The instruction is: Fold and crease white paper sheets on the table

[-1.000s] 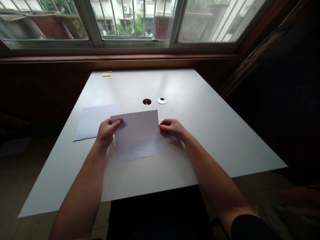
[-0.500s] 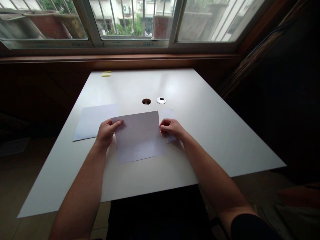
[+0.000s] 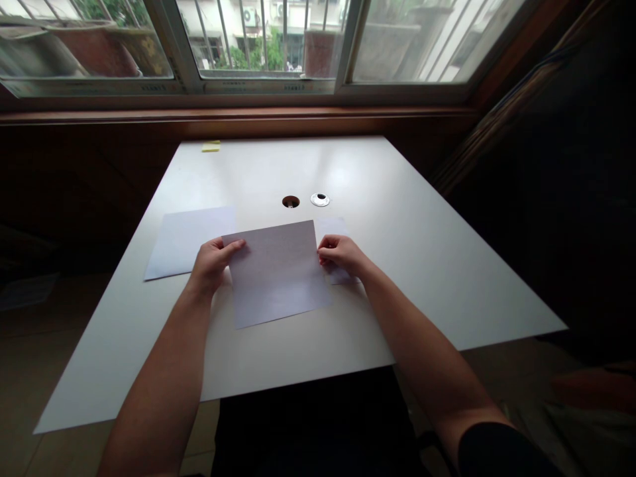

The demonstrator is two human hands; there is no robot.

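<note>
Between my hands, a sheet of paper is held tilted above the table, its upper part in shade. My left hand is closed on its upper left corner, thumb lying on the near face. With bent, pinched fingers, my right hand grips the right edge. Behind and under the right hand lies another pale sheet of paper, partly hidden by the hand and the held sheet. To the left, white paper lies flat on the table, partly covered by my left hand.
The white table has a round hole near its middle, with a silver ring-shaped cover beside it. A yellow sticky note pad sits at the far left corner. Beyond the far edge are a wooden sill and windows.
The lower edge of the held sheet has shifted very slightly toward me. Both hands keep their grip and place.
</note>
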